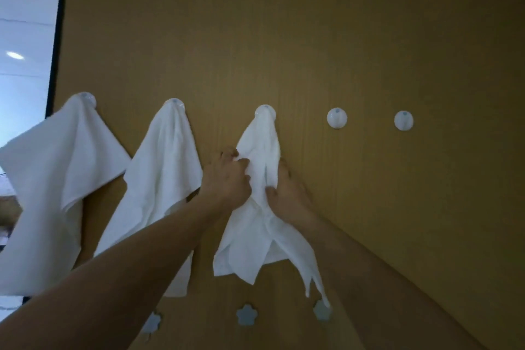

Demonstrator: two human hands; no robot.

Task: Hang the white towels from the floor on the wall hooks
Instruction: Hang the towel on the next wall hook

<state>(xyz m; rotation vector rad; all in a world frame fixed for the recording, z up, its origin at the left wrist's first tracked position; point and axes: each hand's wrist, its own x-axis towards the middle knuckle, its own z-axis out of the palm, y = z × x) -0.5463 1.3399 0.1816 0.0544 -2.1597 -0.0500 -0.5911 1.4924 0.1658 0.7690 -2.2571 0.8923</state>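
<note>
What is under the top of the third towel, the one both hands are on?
The third towel drapes over a round white hook; only the hook's upper rim shows, its peg is covered. The left hand and right hand grip the cloth lower down.

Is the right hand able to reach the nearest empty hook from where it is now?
Probably yes. The empty hook sits just up and right of the right hand, with bare wall between them, but the hand must first let go of the third towel.
</note>
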